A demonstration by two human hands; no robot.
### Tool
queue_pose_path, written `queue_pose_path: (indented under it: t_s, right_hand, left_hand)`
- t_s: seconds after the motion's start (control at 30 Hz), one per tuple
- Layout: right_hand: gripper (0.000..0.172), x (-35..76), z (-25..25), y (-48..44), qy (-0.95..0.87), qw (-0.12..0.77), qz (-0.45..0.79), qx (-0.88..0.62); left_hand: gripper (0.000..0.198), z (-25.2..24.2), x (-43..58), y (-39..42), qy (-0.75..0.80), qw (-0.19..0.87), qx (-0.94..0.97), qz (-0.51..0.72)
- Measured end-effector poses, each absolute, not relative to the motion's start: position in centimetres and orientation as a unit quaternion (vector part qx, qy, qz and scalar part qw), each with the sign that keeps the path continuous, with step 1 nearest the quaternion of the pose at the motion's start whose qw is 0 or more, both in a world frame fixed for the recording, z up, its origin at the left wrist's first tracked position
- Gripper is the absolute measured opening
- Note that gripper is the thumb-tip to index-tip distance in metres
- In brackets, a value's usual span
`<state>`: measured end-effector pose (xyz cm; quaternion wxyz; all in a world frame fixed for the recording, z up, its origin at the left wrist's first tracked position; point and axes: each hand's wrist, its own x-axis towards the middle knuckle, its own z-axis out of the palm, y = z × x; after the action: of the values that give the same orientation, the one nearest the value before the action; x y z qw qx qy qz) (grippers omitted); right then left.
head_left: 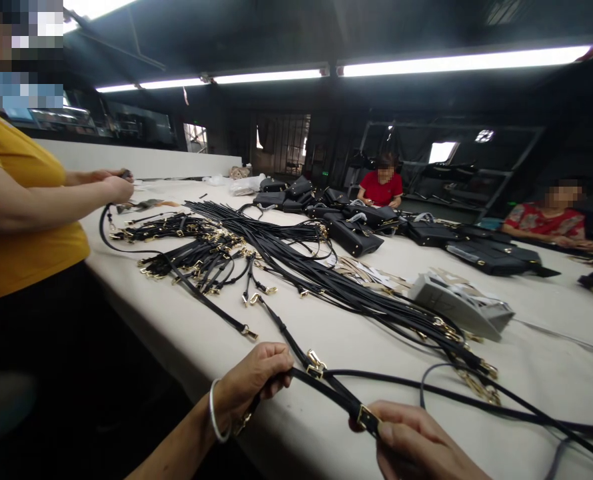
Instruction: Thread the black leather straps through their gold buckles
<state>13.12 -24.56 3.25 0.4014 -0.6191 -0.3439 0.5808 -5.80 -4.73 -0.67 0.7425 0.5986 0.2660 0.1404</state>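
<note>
A black bag strap with gold buckles is stretched between my two hands near the table's front edge. My left hand, with a bangle on its wrist, pinches one part of it; a gold clasp hangs below that hand. My right hand is closed on the strap by a gold buckle. Just beyond, a short strap piece with gold hooks lies on the table. A long bundle of black straps runs across the table, with shorter hooked straps heaped to its left.
A grey box-like holder stands right of the bundle on the pale table. Black handbags are piled farther back. A person in yellow stands at left, hands on a strap. Two people in red sit across the table.
</note>
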Motion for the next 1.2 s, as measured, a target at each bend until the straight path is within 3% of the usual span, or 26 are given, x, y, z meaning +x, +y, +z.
queue_pose_path:
  t_s: [0.3,0.63,0.83,1.1,1.2]
  right_hand:
    - [0.059,12.8,2.3,-23.7,-0.340,0.431,0.561,-0.620]
    - [0.042,13.3,-0.5,-23.2,-0.439,0.390,0.292,-0.755]
    - [0.066,15.0,1.3,-24.0,-0.367,0.339,0.533,-0.683]
    - [0.072,13.7,4.5,-22.7,-0.416,0.341,0.533,-0.653]
    - [0.057,12.0,5.0,-20.5,-0.478,0.311,0.525,-0.632]
  left_hand:
    - [0.032,0.6,-6.8,-4.7,0.240,0.720,0.636,0.138]
    - [0.032,3.1,-8.2,-6.3,0.180,0.604,0.764,0.136]
    - [0.029,0.8,-6.8,-5.0,0.241,0.655,0.708,0.109]
    - [0.019,1.0,-5.2,-6.2,0.228,0.675,0.691,0.119]
    - [0.022,1.6,-4.1,-7.3,0.178,0.684,0.698,0.115]
